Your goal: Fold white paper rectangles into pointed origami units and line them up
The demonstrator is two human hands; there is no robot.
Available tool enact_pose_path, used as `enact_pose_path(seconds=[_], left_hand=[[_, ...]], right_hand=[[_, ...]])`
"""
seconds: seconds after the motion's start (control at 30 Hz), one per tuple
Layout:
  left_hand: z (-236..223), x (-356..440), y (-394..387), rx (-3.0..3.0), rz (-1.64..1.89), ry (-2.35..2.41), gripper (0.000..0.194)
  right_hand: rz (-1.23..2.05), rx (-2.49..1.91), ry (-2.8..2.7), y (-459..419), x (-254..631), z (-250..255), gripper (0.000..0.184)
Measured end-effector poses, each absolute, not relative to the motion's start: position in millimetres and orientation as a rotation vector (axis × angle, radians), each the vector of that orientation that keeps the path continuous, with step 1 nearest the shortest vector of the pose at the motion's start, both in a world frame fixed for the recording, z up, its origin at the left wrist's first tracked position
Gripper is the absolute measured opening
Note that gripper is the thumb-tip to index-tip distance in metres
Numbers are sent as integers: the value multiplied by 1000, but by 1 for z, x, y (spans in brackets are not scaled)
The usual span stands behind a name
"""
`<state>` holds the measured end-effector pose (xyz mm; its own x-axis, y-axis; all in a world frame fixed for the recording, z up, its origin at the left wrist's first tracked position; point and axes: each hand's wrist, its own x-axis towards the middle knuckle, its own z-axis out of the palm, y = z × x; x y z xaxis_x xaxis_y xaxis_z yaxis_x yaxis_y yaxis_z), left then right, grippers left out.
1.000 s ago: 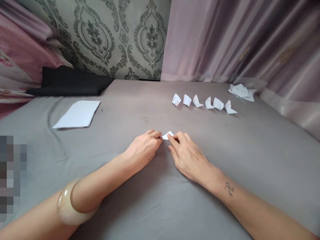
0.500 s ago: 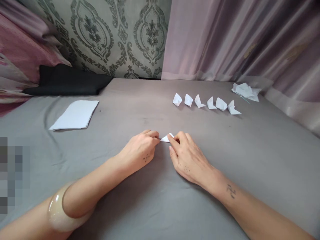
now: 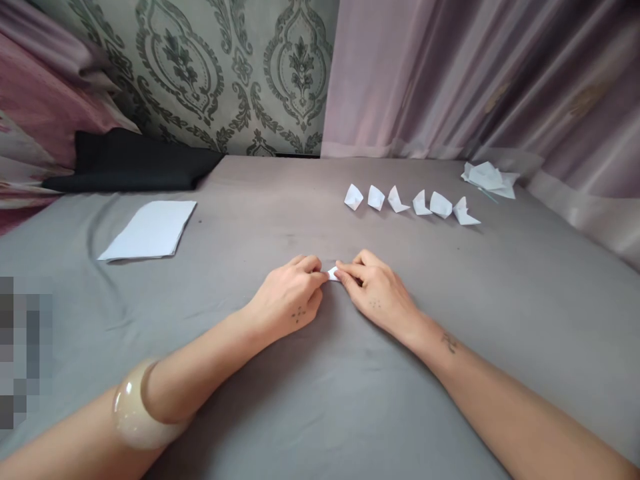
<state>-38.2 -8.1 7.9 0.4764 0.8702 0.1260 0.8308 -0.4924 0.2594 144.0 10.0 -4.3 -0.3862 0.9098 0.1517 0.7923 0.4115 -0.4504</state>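
Observation:
A small folded piece of white paper [image 3: 333,273] lies low over the grey cloth, with only a little of it showing between my hands. My left hand [image 3: 295,290] pinches its left end, fingers curled. From the other side, my right hand [image 3: 381,287] grips the right end between thumb and forefinger. Most of the paper is covered by my fingers. Beyond my right hand stands a row of several small folded white paper shapes [image 3: 441,205], some upright and some tilted.
A stack of white paper sheets [image 3: 153,230] lies at the left. Crumpled-looking white paper pieces [image 3: 487,177] sit at the far right. Black cloth [image 3: 135,163] rests at the back left. The grey cloth [image 3: 320,413] meets a patterned wall and pink curtains [image 3: 390,80].
My hands have come closer together and less of the folded paper shows between them. The left hand moved slightly right, and the right forearm shifted up a little.

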Motion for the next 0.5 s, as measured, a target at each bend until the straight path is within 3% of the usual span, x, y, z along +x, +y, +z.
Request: enact_pose_path(seconds=[0.13, 0.3, 0.5], left_hand=[[-1, -37, 2, 2272, 636, 1503, 18], [-6, -39, 10, 2123, 701, 1464, 15], [-3, -38, 10, 2055, 713, 1455, 13]], right_hand=[[433, -1508, -2215, 15, 143, -6, 30], [369, -1524, -2258, 9, 141, -6, 30], [589, -1406, -2096, 10, 143, -9, 15]])
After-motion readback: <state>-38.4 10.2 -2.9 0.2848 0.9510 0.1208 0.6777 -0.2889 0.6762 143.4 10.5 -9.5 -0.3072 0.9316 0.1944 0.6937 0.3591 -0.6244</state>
